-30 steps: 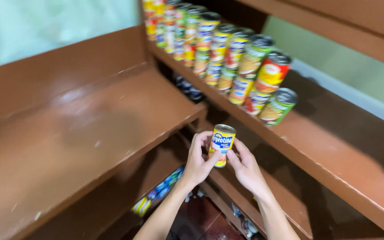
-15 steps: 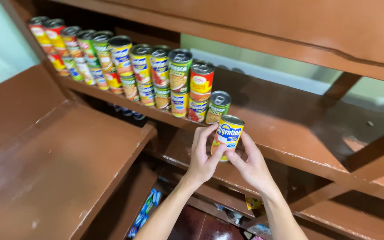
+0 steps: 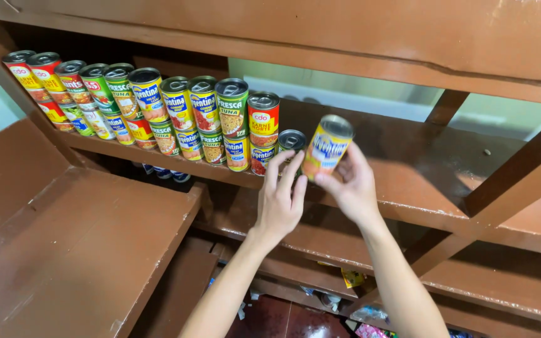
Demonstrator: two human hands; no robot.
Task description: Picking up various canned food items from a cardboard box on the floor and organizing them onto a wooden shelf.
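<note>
- Head view: your right hand (image 3: 353, 184) grips a yellow can (image 3: 327, 147) with a blue label, fingers wrapped round its lower half. You hold it tilted, its top leaning away to the right, just above the brown wooden shelf (image 3: 421, 169).
- Your left hand (image 3: 281, 200) is spread, fingers loose and pointing up, grasping nothing. Its fingertips reach up in front of a small green can (image 3: 292, 141) that stands at the right end of the row; whether they touch it you cannot tell.
- The row of cans (image 3: 158, 109) runs along the shelf from the far left, stacked two high, and ends at that single low can. Judging by this, most of the stocking looks done; the can in your hand is not yet set down, and the spot on top of the low can is unfilled.
- The shelf to the right of your hands carries no cans.
- Lower left, a second brown shelf (image 3: 76, 250) sits at an angle. Below, small packets (image 3: 352, 276) lie on a lower level, too dim to tell apart.
</note>
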